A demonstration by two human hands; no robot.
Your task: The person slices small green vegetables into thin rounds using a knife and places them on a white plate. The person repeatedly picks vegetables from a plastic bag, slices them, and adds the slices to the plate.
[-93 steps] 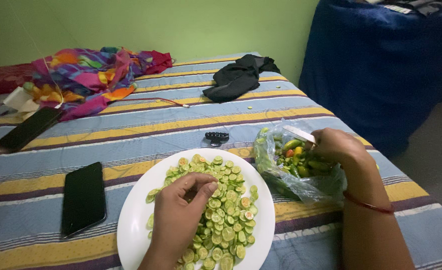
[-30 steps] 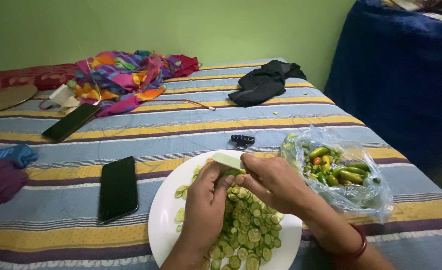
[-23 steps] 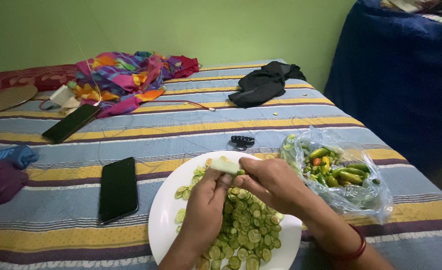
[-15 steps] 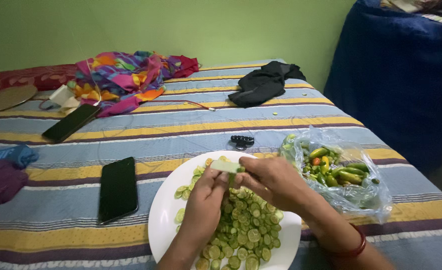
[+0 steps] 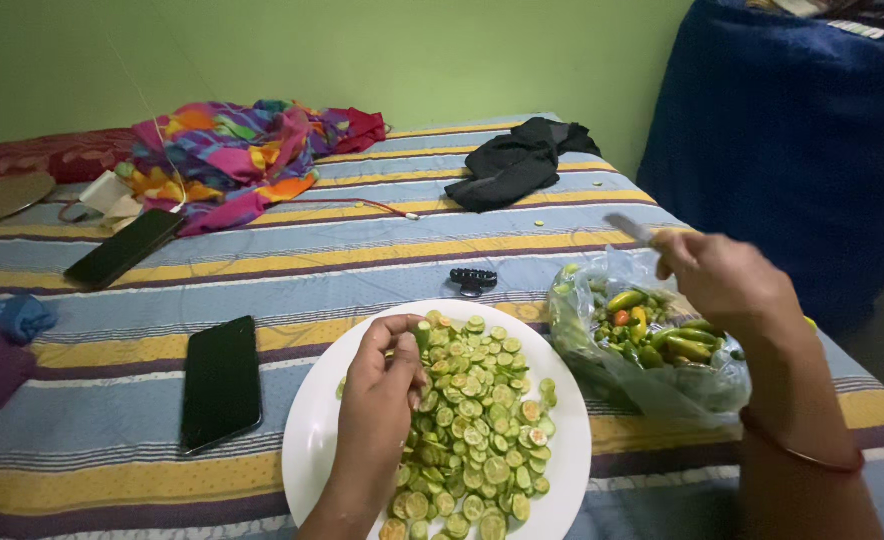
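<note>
A white plate (image 5: 314, 425) on the striped bed holds several green vegetable slices (image 5: 472, 405). My left hand (image 5: 382, 385) rests over the plate's left part, fingers pinched on a small green vegetable piece (image 5: 422, 335). My right hand (image 5: 727, 280) is raised above a clear plastic bag (image 5: 662, 385) of green, yellow and red vegetables (image 5: 652, 335); it grips a small knife (image 5: 630, 229) whose blade points up and left.
A black phone (image 5: 221, 380) lies left of the plate, another phone (image 5: 122, 247) farther back. A black hair clip (image 5: 473, 279) sits behind the plate. Colourful cloth (image 5: 232, 160), a black garment (image 5: 517, 160) and a blue covered object (image 5: 802, 130) are around the bed.
My right hand has left the plate and moved right with the knife, over the bag. My left hand stays at the plate with the small piece.
</note>
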